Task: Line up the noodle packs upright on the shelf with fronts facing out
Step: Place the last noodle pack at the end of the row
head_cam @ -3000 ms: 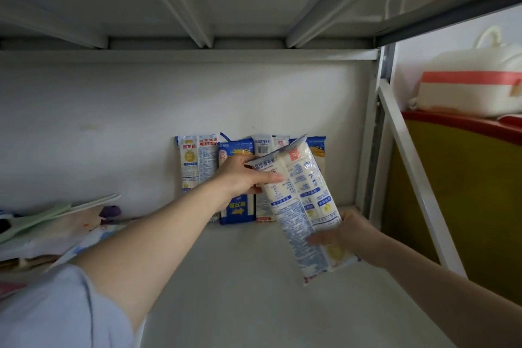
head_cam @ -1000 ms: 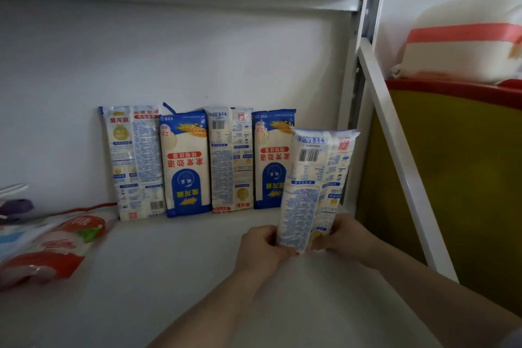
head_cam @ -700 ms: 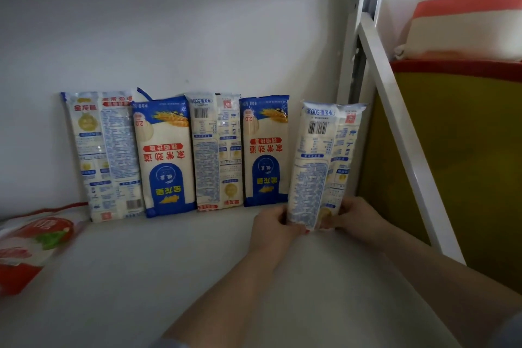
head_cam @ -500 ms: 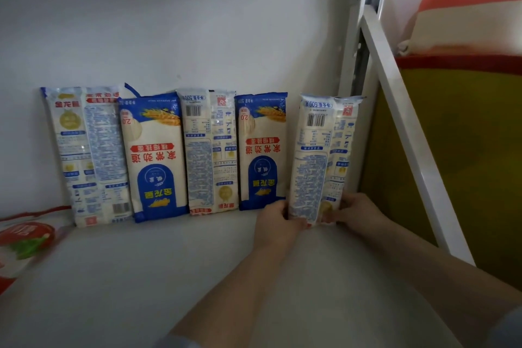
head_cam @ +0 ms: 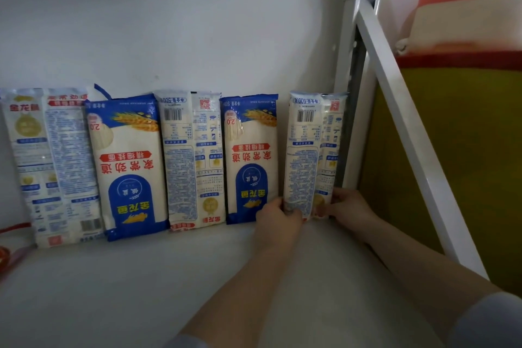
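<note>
Gripping the bottom end of a white plastic noodle pack with blue print and a barcode (head_cam: 312, 152), the left hand (head_cam: 278, 219) and right hand (head_cam: 348, 207) are pinching its lower corners from either side. It is standing upright on the white shelf board (head_cam: 141, 285), leaning against the white back wall (head_cam: 183, 22), beside the grey metal upright (head_cam: 348, 70) and just right of four more noodle packs (head_cam: 141, 164) standing in a row.
</note>
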{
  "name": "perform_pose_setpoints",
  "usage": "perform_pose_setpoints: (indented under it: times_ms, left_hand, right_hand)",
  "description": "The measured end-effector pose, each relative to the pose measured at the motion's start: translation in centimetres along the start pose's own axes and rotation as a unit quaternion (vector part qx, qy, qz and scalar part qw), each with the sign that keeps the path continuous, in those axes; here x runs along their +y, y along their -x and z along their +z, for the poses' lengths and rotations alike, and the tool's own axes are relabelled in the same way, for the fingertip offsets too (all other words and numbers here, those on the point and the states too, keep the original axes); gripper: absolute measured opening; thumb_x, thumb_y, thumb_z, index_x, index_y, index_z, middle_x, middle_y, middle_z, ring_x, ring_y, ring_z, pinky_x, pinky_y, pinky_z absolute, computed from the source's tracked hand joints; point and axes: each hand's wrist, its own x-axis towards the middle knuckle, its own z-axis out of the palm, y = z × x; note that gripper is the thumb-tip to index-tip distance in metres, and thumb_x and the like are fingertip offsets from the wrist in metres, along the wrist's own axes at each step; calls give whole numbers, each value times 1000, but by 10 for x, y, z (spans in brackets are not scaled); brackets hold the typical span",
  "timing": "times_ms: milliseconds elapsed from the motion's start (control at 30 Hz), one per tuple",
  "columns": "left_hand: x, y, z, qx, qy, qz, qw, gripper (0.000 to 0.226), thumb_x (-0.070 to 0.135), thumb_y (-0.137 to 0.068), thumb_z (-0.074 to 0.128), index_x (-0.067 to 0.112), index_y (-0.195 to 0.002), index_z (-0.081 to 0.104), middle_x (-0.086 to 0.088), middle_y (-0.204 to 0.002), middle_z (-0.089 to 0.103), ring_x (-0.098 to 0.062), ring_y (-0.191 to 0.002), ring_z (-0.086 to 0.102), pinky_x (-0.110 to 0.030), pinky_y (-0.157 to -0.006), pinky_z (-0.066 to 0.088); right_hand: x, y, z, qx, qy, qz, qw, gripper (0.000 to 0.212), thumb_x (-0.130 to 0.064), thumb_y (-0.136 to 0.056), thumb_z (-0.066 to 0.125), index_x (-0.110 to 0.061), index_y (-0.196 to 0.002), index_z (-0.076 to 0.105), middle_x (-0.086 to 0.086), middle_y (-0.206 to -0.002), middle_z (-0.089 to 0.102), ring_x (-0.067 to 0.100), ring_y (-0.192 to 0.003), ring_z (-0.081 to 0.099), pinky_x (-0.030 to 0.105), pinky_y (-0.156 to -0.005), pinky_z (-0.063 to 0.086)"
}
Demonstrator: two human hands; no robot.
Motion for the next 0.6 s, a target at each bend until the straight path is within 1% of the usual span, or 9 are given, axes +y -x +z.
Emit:
perform_pose_setpoints:
  times_ms: [67,167,267,367,467,533,600]
  left_hand:
    - [0,-2,3,20,-4,-2,1000,24,19,-86,59,12,-108,66,-6,-101,68,-19,-94,63,-32,-77,54]
    - [1,-3,7,42,-22,-3,999,23,22,-89,55,13,-107,66,-4,-102,69,-19,-94,63,-29,-73,52]
    - [0,-3,9,68,-35,-2,997,20,26,-92,54,15,-102,68,-1,-98,70,-16,-87,64,-31,-75,55]
    - [1,-3,8,94,-57,-8,994,22,29,-93,53,16,-96,70,-1,-91,70,-15,-82,64,-32,-70,57]
    - [2,-2,6,102,-90,-19,991,25,29,-94,52,16,-88,72,-3,-82,69,-16,-73,62,-29,-61,54]
    - [4,-1,5,105,-103,-34,989,23,29,-93,53,17,-89,73,-3,-81,69,-16,-70,61,-26,-57,49]
    - [6,0,4,110,-109,-50,987,22,30,-93,54,20,-92,74,-2,-82,70,-15,-69,59,-24,-55,44]
  right_hand:
    - [1,-5,2,4,-6,3,1000,47,7,-72,73,-2,-117,63,13,-111,68,20,-91,62,29,-77,48]
    - [1,-13,3,9,-20,10,1000,49,10,-70,73,-1,-117,63,15,-111,67,22,-92,62,30,-81,49]
    - [1,-21,3,7,-37,21,999,50,11,-69,74,-1,-116,64,14,-110,68,24,-92,63,34,-85,51]
    - [1,-27,4,16,-44,24,999,49,12,-67,75,0,-114,65,16,-110,68,25,-92,64,39,-89,52]
    - [2,-29,6,30,-54,20,998,50,12,-67,75,1,-114,64,15,-109,67,24,-92,63,36,-86,51]
    - [4,-26,7,34,-61,12,998,50,10,-67,76,0,-115,64,13,-108,67,22,-91,63,32,-82,50]
    - [6,-23,8,36,-60,-4,998,48,6,-70,76,-2,-115,64,11,-109,68,21,-91,64,29,-81,49]
